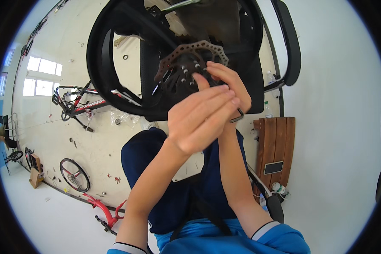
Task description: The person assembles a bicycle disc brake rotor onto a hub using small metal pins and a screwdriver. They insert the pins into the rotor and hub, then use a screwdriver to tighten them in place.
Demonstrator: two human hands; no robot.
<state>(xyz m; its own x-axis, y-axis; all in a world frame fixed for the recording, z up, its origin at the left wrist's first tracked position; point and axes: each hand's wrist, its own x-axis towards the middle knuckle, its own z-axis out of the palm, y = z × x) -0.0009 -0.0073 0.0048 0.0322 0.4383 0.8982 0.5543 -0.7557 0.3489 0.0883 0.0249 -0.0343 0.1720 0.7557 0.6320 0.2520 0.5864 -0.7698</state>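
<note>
A black bicycle wheel [99,72] lies across a black chair [254,76] in front of me. A drilled metal brake disc [165,67] is at its hub, with several bolts [185,72] around the centre. My right hand [235,82] is closed round the shaft of a black hex key [240,115], thumb and forefinger close to the bolts. My left hand [201,118] crosses over the right one, its fingers bent over the key. The key's bent end sticks out below the hands. Its tip at the bolts is hidden by my fingers.
The chair's armrest [291,46] rises at the right. A brown wooden bench [275,139] carrying a phone [273,167] stands right of my knees. To the left are a red-and-black bicycle frame [86,106], a loose wheel [74,175], a red frame part [108,211] and scattered small parts.
</note>
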